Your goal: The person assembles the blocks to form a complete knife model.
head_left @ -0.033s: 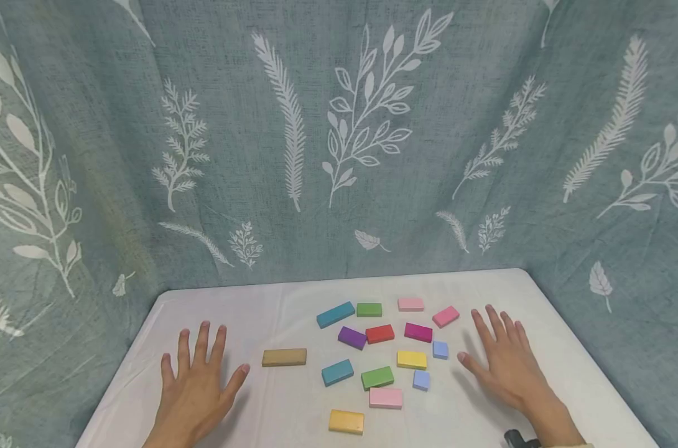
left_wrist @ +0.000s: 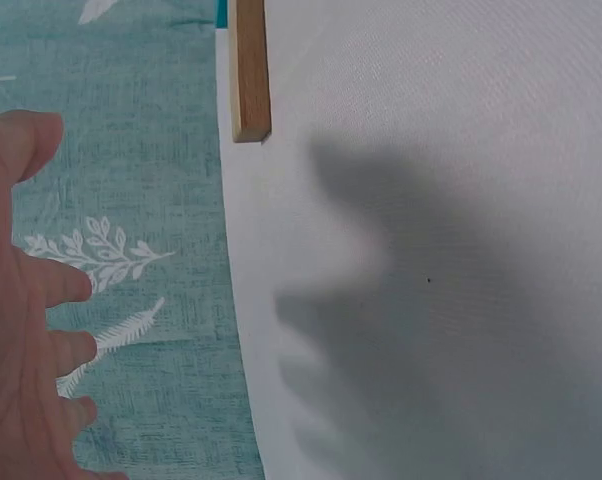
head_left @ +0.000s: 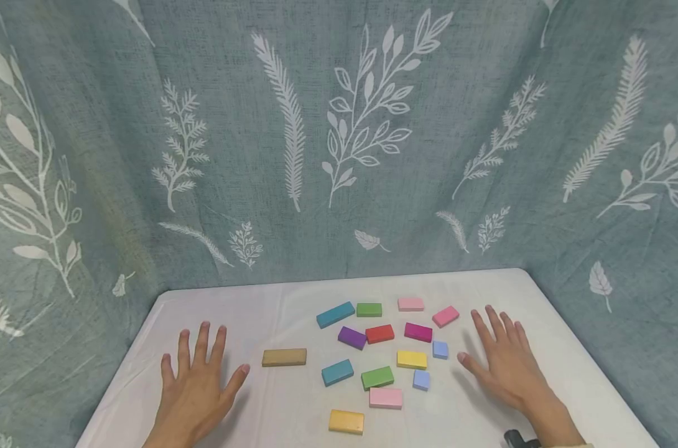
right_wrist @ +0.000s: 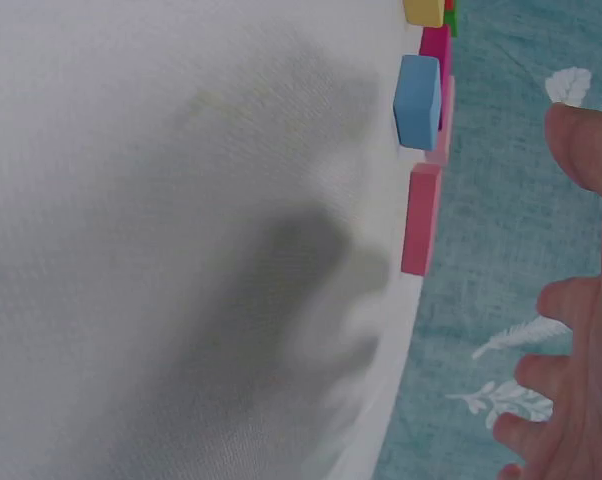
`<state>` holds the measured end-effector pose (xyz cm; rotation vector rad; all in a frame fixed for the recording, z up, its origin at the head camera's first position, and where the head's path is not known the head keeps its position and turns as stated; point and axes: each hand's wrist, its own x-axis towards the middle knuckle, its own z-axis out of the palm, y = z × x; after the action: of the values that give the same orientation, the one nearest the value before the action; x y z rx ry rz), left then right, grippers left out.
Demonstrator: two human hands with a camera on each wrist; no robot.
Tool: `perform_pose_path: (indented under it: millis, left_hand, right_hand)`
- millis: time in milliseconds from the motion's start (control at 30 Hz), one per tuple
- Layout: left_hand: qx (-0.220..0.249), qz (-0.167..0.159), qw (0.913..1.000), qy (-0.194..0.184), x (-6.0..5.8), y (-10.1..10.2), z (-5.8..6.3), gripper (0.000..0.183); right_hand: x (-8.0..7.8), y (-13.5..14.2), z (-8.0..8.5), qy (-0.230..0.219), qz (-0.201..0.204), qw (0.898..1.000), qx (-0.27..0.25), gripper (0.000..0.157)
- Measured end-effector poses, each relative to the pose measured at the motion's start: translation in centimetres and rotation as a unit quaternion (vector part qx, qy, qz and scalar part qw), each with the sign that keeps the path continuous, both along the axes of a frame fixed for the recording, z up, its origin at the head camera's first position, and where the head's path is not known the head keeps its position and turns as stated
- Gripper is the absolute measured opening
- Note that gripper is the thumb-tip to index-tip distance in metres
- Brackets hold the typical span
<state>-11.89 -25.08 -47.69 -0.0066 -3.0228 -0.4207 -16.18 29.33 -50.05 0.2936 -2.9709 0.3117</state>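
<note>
My left hand (head_left: 196, 392) hovers with spread fingers above the left of the table, its shadow below in the left wrist view. A tan wooden block (head_left: 284, 358) lies nearest to it, just right of the thumb. On the other side my right hand (head_left: 509, 370) also hovers, fingers spread and holding nothing. Closest to its thumb are a small light blue block (head_left: 440, 350) and a second light blue block (head_left: 421, 380). A hot pink block (head_left: 446, 317) lies beyond its thumb and also shows in the right wrist view.
Several coloured blocks lie mid-table, among them a purple block (head_left: 352, 337) touching a red block (head_left: 380, 334), a magenta block (head_left: 418, 331) and a bright yellow block (head_left: 412, 359). An orange-yellow block (head_left: 346, 422) lies nearest the front. A leaf-patterned curtain (head_left: 339, 242) surrounds the white table (head_left: 232, 311).
</note>
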Motion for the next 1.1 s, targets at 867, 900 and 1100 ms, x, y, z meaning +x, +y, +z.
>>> perform_pose_path:
  millis: [867,900,1100]
  left_hand:
    - [0.384,-0.172,0.8929,0.160,-4.0,-3.3,3.3,0.074]
    - [0.406,-0.181,0.8834,0.150,-4.3,-3.4,3.1,0.074]
    - [0.489,-0.199,0.8432,0.101,-5.3,-3.2,1.1,0.066]
  right_hand:
    - [-9.0,-10.9,6.3,-0.062,0.174,0.958,-0.220,0.073]
    - [-9.5,-11.4,6.2,-0.065,0.182,0.955,-0.223,0.072]
    - [-12.1,-13.9,4.7,-0.086,0.226,0.942,-0.233,0.065]
